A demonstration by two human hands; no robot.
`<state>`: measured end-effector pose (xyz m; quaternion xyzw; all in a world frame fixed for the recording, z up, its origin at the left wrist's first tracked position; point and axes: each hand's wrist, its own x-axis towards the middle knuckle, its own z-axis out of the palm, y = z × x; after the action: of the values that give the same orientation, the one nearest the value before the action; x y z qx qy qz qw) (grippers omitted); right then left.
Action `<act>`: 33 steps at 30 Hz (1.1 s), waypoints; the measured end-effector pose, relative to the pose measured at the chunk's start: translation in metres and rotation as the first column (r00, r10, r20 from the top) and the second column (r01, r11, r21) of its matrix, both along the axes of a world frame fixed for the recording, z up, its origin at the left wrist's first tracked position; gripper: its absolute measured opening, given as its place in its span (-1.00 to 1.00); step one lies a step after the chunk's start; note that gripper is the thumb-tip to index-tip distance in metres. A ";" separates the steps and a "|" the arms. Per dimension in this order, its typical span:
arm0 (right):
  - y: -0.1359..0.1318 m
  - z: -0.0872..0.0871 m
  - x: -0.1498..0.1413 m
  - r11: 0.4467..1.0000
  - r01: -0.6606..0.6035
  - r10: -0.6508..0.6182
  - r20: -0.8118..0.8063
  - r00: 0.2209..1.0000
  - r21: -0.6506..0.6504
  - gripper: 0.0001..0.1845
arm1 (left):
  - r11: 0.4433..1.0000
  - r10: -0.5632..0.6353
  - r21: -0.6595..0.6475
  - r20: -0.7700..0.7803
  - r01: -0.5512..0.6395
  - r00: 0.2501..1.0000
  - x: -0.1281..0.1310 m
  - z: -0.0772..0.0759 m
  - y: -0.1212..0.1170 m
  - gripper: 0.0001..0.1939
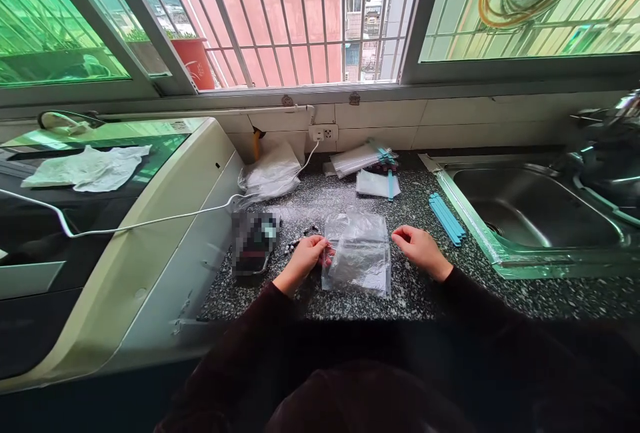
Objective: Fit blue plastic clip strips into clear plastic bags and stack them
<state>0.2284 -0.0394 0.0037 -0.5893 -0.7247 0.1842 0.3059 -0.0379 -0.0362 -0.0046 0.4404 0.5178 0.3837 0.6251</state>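
A clear plastic bag (357,256) lies in front of me on the speckled dark counter (405,293). At its upper left edge, my left hand (306,259) is closed on the film, and some fingertips show through it. My right hand (421,251) is just to the right of the bag, its thumb and forefinger pressed together; whether anything small is between them I cannot make out. Small dark and white pieces (295,244) lie beyond my left hand. Several flat blue strips (447,219) lie side by side to the right of my right hand.
A phone (255,246), partly blurred, lies at left beside a white machine (170,239). Behind are a bundle of plastic bags (274,171), stacked clear packs (360,158) and a white pack with a blue strip (375,183). A white cable (165,219) crosses left; a sink (540,206) is right.
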 end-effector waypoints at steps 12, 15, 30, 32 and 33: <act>0.020 -0.002 -0.081 0.699 -0.606 0.393 0.504 0.769 0.379 -0.82 | 0.998 -0.064 -0.007 0.017 0.064 0.998 0.003 0.007 -0.005 -0.77; 0.019 0.002 -0.087 0.640 -0.645 0.389 0.547 0.741 0.418 -0.78 | 0.996 -0.081 -0.031 0.038 0.082 0.996 0.002 0.004 -0.005 -0.75; 0.006 -0.014 -0.098 0.553 -0.697 0.480 0.509 0.714 0.456 -0.83 | 0.970 -0.165 -0.174 0.043 0.170 0.985 -0.001 -0.001 0.003 -0.60; 0.004 -0.010 -0.082 0.607 -0.643 0.453 0.461 0.763 0.467 -0.84 | 0.970 -0.191 -0.162 -0.040 0.182 0.981 0.000 -0.001 0.004 -0.59; 0.003 -0.009 -0.073 0.638 -0.614 0.436 0.439 0.786 0.465 -0.84 | 0.970 -0.200 -0.155 -0.077 0.186 0.977 0.001 -0.001 0.004 -0.58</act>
<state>0.1550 -0.0361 -0.0051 -0.2460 -0.9215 -0.0535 0.2958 -0.0373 -0.0321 -0.0052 0.4585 0.5277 0.2611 0.6657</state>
